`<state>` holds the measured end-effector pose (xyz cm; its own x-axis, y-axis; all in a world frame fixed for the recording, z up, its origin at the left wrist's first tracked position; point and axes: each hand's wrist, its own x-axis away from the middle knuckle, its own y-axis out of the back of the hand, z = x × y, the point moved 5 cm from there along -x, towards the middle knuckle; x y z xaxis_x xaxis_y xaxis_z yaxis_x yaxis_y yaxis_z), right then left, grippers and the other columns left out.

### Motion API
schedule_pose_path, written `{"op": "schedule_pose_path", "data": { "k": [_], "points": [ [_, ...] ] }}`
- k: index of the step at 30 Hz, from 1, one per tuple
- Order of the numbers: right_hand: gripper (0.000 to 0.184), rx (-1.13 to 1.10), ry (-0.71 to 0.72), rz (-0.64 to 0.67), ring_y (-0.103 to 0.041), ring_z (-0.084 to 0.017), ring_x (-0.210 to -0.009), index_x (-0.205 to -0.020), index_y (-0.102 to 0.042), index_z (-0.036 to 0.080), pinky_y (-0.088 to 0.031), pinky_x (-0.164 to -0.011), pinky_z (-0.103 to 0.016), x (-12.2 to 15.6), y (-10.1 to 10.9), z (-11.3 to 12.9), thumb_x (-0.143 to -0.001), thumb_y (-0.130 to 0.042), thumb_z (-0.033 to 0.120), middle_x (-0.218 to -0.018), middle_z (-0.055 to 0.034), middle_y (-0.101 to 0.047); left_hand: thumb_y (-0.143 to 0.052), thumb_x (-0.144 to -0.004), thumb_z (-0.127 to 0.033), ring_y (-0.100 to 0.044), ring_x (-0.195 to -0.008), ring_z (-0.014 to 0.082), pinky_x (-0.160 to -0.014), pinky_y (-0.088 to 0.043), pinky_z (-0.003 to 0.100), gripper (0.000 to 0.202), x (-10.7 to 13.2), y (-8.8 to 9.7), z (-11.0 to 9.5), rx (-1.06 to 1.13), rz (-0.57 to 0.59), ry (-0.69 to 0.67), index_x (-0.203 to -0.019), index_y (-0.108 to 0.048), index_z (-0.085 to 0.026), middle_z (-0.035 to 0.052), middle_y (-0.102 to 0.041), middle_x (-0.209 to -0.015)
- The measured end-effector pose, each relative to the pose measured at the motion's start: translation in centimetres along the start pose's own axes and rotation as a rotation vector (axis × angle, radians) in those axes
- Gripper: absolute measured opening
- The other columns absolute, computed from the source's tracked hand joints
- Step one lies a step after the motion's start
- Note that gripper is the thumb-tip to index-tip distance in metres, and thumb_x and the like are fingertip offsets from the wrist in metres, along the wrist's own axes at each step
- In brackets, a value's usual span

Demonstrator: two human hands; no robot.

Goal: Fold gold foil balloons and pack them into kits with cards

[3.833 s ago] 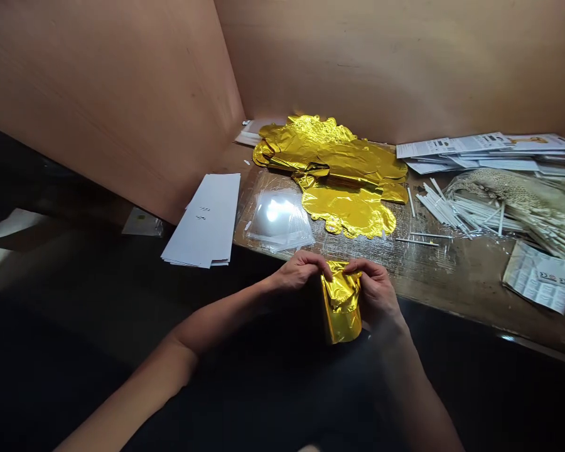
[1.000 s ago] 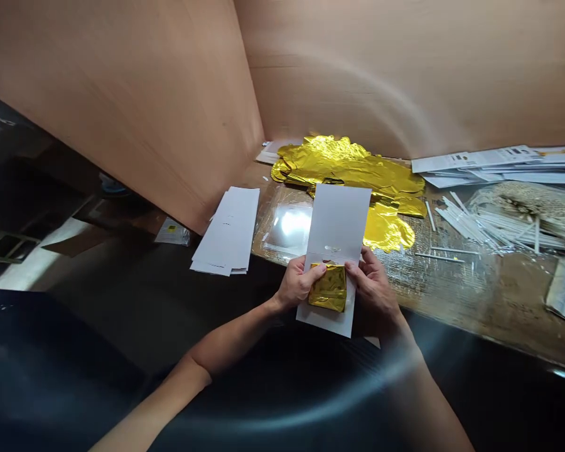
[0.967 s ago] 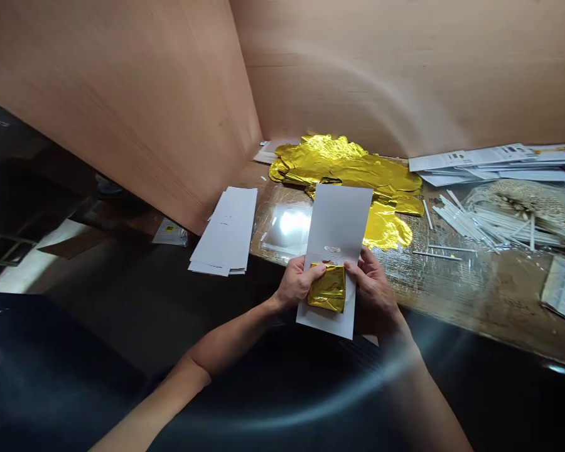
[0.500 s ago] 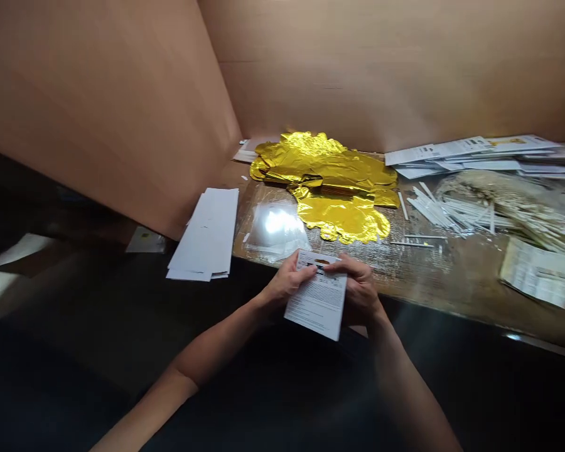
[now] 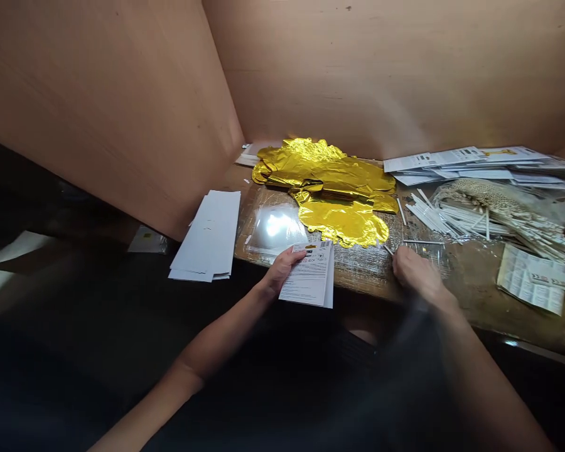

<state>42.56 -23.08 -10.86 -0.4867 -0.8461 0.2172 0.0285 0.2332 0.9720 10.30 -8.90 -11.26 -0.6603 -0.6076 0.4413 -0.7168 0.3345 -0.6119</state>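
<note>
Head view, printed card [image 5: 308,275] in left hand [image 5: 282,271], right hand [image 5: 417,270] near stick [image 5: 388,250]

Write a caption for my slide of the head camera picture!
Left hand holds a printed card near gold foil balloons; right hand rests beside a white stick.

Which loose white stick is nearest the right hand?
The angled white stick at the fingertips of the right hand. The level white stick lies farther up the table, beyond the hand and apart from it.
</note>
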Motion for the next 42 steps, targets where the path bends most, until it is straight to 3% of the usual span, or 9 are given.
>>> {"op": "schedule_pose_path", "data": {
  "k": [4,9,17,22,28,31,33,37,42],
  "points": [
    [0.023,-0.160,-0.103,0.024,-0.069,-0.030,-0.083,-0.106,-0.062,0.013,-0.048,-0.079,-0.042,1.0,1.3,2.9,-0.102,-0.043,0.026,-0.095,-0.0193,-0.071,-0.084,-0.080,-0.031,-0.075,-0.082,0.0196,-0.078,-0.061,0.031,0.036,0.1,-0.1,0.4,-0.030,-0.017,-0.042,-0.108,-0.071,-0.014,0.0098,-0.080,-0.099],
    [0.038,-1.187,0.098,0.170,-0.060,-0.020,-0.072,-0.084,-0.057,0.024,-0.049,-0.066,-0.030,4.3,2.9,10.2,-0.099,-0.053,0.059,-0.077,-0.0005,-0.065,-0.084,-0.081,-0.036,-0.074,-0.087,0.0200,-0.082,-0.061,0.034,0.044,0.3,-0.2,1.0,-0.053,-0.049,-0.137,-0.115,-0.064,-0.016,0.0072,-0.079,-0.104],
    [0.054,-1.845,-0.080,0.097,-0.069,-0.023,-0.070,-0.087,-0.054,0.026,-0.055,-0.062,-0.034,6.8,1.2,18.3,-0.074,-0.085,0.069,-0.077,-0.0008,-0.073,-0.082,-0.084,-0.041,-0.070,-0.083,0.0176,-0.077,-0.058,0.030,0.045,0.0,-0.2,2.6,-0.103,-0.035,-0.195,-0.114,-0.062,-0.016,0.0060,-0.076,-0.101],
    [0.061,-1.789,-0.087,0.177,-0.075,-0.032,-0.085,-0.109,-0.071,0.024,-0.061,-0.070,-0.044,7.5,-0.2,19.0,-0.088,-0.062,0.080,-0.091,-0.0082,-0.080,-0.074,-0.092,-0.045,-0.069,-0.087,0.0184,-0.080,-0.056,0.031,0.039,1.2,0.1,1.8,-0.357,-0.073,-0.417,-0.116,-0.058,-0.020,0.0055,-0.074,-0.104],
    [0.051,-1.374,0.004,-0.113,-0.071,-0.029,-0.080,-0.097,-0.069,0.023,-0.057,-0.067,-0.038,8.2,-0.3,17.5,-0.096,-0.060,0.073,-0.096,-0.0107,-0.080,-0.068,-0.097,-0.046,-0.070,-0.085,0.0246,-0.081,-0.051,0.033,0.038,0.3,2.3,-3.4,-1.013,-0.121,-0.494,-0.124,-0.062,-0.021,0.0063,-0.073,-0.094],
    [0.048,-1.494,-0.005,-0.070,-0.073,-0.030,-0.080,-0.104,-0.070,0.023,-0.060,-0.067,-0.040,8.3,-0.9,17.3,-0.095,-0.065,0.070,-0.099,-0.0103,-0.080,-0.088,-0.079,-0.044,-0.070,-0.110,0.0332,-0.093,-0.048,0.035,0.051,-0.8,6.6,-10.3,-1.200,-0.536,-0.535,-0.115,-0.064,-0.017,0.0167,-0.072,-0.113],
    [0.047,-1.577,0.000,-0.004,-0.075,-0.032,-0.086,-0.112,-0.070,0.024,-0.062,-0.070,-0.041,8.4,-1.4,17.3,-0.095,-0.067,0.068,-0.106,-0.0106,-0.080,-0.103,-0.054,-0.037,-0.068,-0.115,0.0373,-0.094,-0.047,0.035,0.062,-2.0,9.3,-13.8,-1.301,-0.692,-0.391,-0.098,-0.064,-0.017,0.0200,-0.072,-0.114],
    [0.044,-1.614,0.052,0.025,-0.076,-0.034,-0.096,-0.113,-0.070,0.025,-0.064,-0.074,-0.043,8.5,-1.9,17.5,-0.096,-0.067,0.065,-0.112,-0.0103,-0.080,-0.104,-0.041,-0.031,-0.069,-0.082,0.0274,-0.076,-0.046,0.030,0.051,-4.2,11.8,-16.5,-1.401,-0.539,-0.195,-0.060,-0.057,-0.022,0.0045,-0.068,-0.068],
    [0.043,-1.628,0.044,0.040,-0.077,-0.034,-0.090,-0.113,-0.071,0.026,-0.065,-0.069,-0.043,8.7,-2.4,17.0,-0.094,-0.069,0.065,-0.107,-0.0086,-0.081,-0.092,-0.064,-0.031,-0.054,-0.060,0.0182,-0.066,-0.038,0.030,0.036,-4.0,11.6,-16.4,-1.424,-0.477,-0.266,-0.051,-0.060,-0.021,-0.0008,-0.055,-0.050]
  ]
}}
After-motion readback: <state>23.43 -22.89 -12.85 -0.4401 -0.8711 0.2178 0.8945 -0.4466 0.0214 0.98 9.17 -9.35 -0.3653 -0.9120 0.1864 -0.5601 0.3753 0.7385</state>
